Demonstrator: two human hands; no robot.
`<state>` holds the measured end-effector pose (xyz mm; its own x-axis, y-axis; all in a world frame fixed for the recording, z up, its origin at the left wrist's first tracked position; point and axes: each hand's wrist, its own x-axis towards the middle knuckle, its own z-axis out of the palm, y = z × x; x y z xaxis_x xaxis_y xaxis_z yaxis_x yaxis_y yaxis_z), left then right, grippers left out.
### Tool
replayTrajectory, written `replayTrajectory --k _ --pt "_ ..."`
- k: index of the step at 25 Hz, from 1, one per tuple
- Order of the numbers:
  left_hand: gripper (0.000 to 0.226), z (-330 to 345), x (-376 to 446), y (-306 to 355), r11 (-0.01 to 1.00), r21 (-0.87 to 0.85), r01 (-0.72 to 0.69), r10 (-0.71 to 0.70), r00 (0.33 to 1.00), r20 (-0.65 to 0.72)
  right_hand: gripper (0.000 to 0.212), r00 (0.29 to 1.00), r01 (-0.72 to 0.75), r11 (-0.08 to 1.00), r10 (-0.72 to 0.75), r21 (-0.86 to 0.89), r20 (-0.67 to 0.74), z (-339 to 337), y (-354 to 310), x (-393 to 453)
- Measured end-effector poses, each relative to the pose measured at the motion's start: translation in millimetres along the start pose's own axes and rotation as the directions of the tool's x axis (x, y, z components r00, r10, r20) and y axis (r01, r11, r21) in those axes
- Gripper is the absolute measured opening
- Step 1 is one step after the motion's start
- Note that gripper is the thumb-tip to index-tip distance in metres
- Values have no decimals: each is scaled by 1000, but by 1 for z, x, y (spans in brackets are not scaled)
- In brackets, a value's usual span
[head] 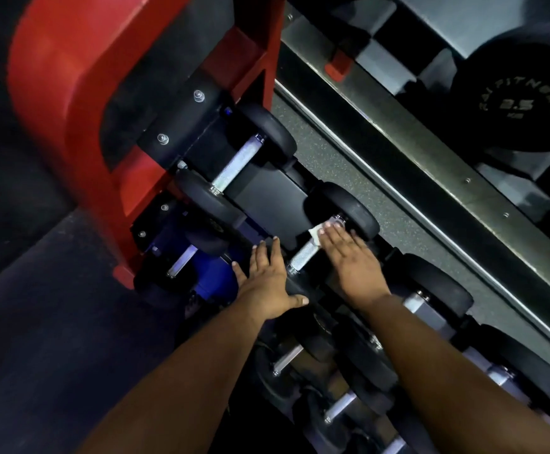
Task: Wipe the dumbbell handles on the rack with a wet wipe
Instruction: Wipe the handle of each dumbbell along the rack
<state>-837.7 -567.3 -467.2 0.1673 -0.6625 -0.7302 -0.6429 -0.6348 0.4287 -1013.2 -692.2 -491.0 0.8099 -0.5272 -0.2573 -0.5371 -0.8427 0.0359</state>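
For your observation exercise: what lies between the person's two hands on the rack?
In the head view, the bare knurled dumbbell handle runs between the left hand and right hand, which presses a white wipe onto it.

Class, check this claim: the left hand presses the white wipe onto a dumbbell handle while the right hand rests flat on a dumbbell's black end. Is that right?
Not quite: the hands are swapped. In the head view the right hand presses the wipe onto the handle, and the left hand rests flat on the black end.

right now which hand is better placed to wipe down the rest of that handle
Right. The right hand already presses the wet wipe on the dumbbell handle at its far end. The left hand lies flat on the near weight head, without a wipe.
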Motion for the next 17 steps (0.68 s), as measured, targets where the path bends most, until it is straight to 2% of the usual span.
replayTrajectory --k 1,2,4,5,7,9,11,12,14,15,17 --pt "141 1 0 0 1000 2 0 0 1000 4 76 999 -25 1000 25 -15 25 0 -7 -4" --pt "142 2 0 0 1000 5 2 -2 1000 4 73 997 44 998 -41 -37 58 10 -18 -12" --pt "142 2 0 0 1000 22 7 -7 1000 -6 66 959 277 957 -269 -90 94 13 -22 -10" --pt "142 1 0 0 999 30 9 -9 1000 -2 59 950 309 941 -298 -135 97 5 -19 3" --pt "142 1 1 0 999 33 6 -6 1000 8 48 980 187 961 -168 -201 111 -17 -14 37" --pt "142 1 0 -1 1000 30 -2 2 1000 -5 45 971 166 965 -123 -205 207 -27 -21 56" --pt "141 0 1 -1 1000 22 -3 3 1000 -12 40 941 294 951 -272 -91 199 -18 -30 51" --pt "141 1 1 -1 1000 17 -2 2 1000 -8 43 911 393 919 -386 -23 147 -12 -24 38" --pt "141 3 0 -2 1000 18 -2 3 1000 -16 55 847 528 849 -525 -22 90 -8 2 18" --pt "140 3 1 -2 1000 18 -3 4 1000 -15 59 854 520 850 -515 -84 74 -8 12 17" --pt "140 2 3 -2 1000 11 -6 6 1000 -7 58 917 399 899 -391 -182 81 -8 14 25"
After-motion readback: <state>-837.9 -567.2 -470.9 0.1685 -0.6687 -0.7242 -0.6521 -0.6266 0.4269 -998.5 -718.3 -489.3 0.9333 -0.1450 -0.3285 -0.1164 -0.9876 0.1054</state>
